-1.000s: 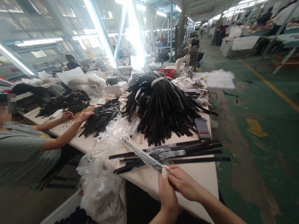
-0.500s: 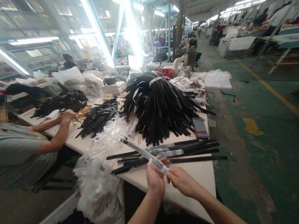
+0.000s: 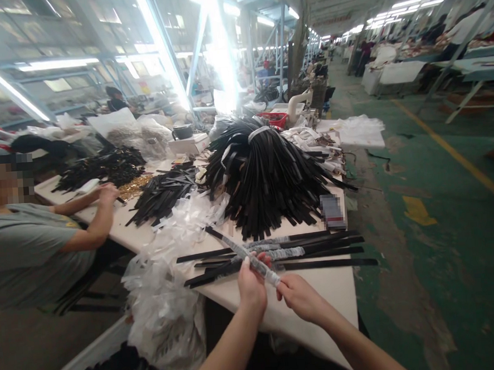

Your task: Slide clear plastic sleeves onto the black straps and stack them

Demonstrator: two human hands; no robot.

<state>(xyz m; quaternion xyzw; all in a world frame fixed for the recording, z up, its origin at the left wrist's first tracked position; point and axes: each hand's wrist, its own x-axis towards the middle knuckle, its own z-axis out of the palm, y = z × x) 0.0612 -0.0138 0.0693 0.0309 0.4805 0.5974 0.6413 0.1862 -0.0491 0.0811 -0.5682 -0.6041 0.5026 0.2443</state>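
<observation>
My left hand [image 3: 253,285] is closed round the middle of a black strap [image 3: 215,233] covered by a wrinkled clear plastic sleeve [image 3: 234,248]. My right hand [image 3: 301,298] pinches the strap's near end, where the sleeve bunches up. The strap slants up and left, its bare black far end sticking out. Just beyond my hands, several black straps [image 3: 331,264] lie across the table, some with gathered plastic round their middles. A large tied bundle of black straps [image 3: 267,184] stands behind them. Left of it spreads a heap of clear plastic sleeves [image 3: 186,225].
At the left a co-worker [image 3: 37,248] in a grey shirt sits handling a small dark piece. A smaller pile of black strips [image 3: 164,193] lies between us. A tub [image 3: 69,366] stands below the hanging plastic. The table's right edge [image 3: 356,301] borders the green floor.
The sleeve, smooth along its far part before, is now wrinkled along the strap. My left hand has shifted slightly left; my right hand stays at the near end.
</observation>
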